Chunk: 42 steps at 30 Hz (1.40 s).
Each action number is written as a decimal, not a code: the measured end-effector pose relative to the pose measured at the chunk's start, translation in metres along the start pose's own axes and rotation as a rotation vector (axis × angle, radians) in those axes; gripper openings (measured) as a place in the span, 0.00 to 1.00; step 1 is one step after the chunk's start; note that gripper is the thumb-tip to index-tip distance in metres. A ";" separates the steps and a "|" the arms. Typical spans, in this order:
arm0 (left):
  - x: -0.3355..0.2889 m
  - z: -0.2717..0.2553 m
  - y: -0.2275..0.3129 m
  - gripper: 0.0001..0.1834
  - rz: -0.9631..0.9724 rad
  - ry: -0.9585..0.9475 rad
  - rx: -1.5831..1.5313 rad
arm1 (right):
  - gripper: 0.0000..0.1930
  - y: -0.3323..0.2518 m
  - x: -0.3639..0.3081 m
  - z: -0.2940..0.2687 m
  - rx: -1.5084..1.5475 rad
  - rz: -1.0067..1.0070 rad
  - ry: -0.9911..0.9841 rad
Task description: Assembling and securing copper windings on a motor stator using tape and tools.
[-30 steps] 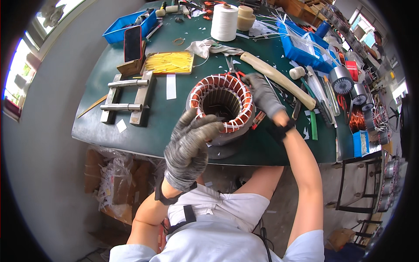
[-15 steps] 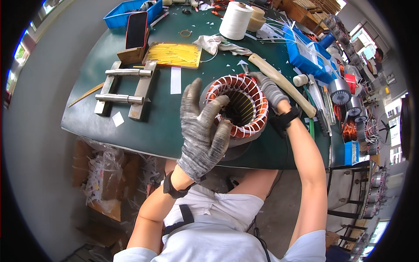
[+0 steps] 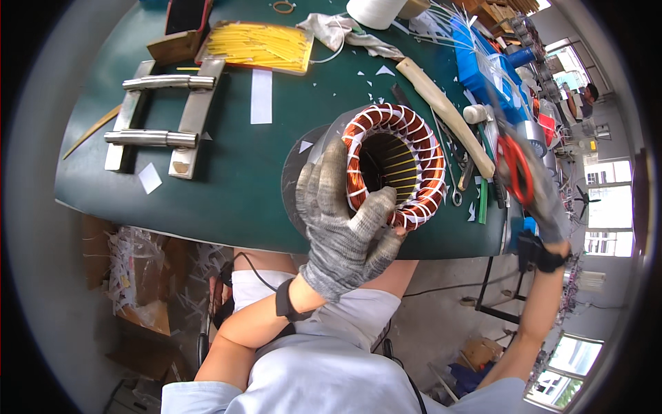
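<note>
A motor stator (image 3: 433, 162) with copper windings tied in white cord leans tilted at the table's front, its slots lined with yellow strips. Around its left rim my gloved left hand (image 3: 345, 231) is closed, thumb at the opening of the bore. A dark round plate (image 3: 291, 181) shows under and left of the stator. Out past the table's right side, my gloved right hand (image 3: 550, 210) is raised and smeared by motion. It holds red-handled scissors (image 3: 514, 165), whose blades are blurred.
On the left are a metal bar frame (image 3: 155, 138), a tray of yellow strips (image 3: 258, 47) and a white paper strip (image 3: 261, 96). A wooden mallet handle (image 3: 445, 114) lies right of the stator. Behind it stand a blue bin (image 3: 483, 72) and a white cord spool (image 3: 374, 10).
My right hand has swung from beside the stator to the right, with the red-handled scissors now showing in it. The stator has tipped over to the right, and my left hand has closed onto its rim.
</note>
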<state>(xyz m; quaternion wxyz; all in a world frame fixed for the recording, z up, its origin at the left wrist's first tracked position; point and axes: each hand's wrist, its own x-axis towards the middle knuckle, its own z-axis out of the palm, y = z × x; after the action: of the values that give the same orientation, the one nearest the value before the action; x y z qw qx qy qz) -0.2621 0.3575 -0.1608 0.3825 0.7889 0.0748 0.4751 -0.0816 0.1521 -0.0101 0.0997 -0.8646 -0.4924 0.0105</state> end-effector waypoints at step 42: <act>0.072 -0.015 -0.022 0.26 0.363 -0.579 -0.142 | 0.27 -0.129 0.122 -0.045 -0.522 1.065 -1.155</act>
<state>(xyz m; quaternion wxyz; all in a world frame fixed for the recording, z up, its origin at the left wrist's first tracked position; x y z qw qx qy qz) -0.2307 0.4154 -0.1220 0.3510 0.8629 -0.2115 0.2958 -0.1233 0.3124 0.0674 -0.3912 -0.8360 0.0230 0.3841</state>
